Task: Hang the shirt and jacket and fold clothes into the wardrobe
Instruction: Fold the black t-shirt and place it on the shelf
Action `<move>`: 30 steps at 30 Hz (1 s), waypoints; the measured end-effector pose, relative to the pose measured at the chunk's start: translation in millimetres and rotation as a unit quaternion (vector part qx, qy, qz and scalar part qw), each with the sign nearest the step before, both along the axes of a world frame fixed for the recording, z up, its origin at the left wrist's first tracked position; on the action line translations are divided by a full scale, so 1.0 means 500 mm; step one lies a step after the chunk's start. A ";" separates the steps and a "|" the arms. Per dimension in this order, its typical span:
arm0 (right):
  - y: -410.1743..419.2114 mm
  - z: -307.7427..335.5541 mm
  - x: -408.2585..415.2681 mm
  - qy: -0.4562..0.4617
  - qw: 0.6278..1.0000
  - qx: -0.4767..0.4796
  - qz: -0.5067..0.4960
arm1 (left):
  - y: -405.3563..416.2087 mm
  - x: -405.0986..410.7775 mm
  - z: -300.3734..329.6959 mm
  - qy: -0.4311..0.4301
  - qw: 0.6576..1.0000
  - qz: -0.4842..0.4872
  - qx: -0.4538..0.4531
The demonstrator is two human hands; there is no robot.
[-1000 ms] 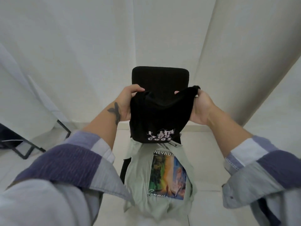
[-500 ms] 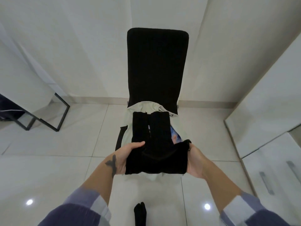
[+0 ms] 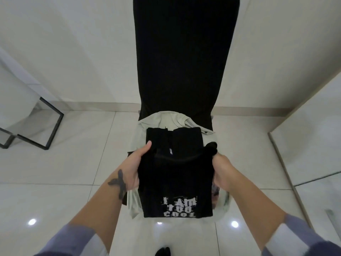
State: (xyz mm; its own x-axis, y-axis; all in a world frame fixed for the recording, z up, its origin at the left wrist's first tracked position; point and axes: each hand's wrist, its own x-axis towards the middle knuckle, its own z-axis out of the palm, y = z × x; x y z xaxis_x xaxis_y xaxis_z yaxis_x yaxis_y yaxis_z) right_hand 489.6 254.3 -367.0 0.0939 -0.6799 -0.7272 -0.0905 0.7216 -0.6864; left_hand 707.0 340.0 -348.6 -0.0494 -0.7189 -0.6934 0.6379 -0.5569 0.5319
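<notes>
Black tee held folded over the chair seat.
Black chair (image 3: 184, 52) carries a pale tee (image 3: 162, 120); the black tee (image 3: 175, 183) lies over it, left hand (image 3: 133, 169) and right hand (image 3: 224, 172) each grasping a side edge, fingers curled under the cloth.

Support: black chair (image 3: 184, 52), tall backrest upright, standing on a glossy white tile floor (image 3: 64, 163). Chair seat is almost wholly covered by a pale green shirt (image 3: 166, 121); its collar end bunches against the backrest base, beyond the two grip points, and its edges hang over the seat sides below them. A black T-shirt (image 3: 175, 182) lies over the green shirt between the grips. On the floor, well left of the grips: a black metal frame (image 3: 53, 124).
</notes>
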 end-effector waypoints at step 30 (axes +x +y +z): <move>-0.285 -0.276 0.208 0.367 0.624 -0.525 0.447 | -0.319 0.076 -0.346 -0.646 0.756 0.088 -0.062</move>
State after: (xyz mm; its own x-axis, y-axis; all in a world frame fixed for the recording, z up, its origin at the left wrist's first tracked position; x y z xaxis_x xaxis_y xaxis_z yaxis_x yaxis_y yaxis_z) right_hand 593.5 111.7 -504.8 0.6809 -0.7324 0.0049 -0.7033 -0.6557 -0.2747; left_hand 744.8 180.4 -521.4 0.7155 -0.6986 -0.0091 -0.3989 -0.4193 0.8155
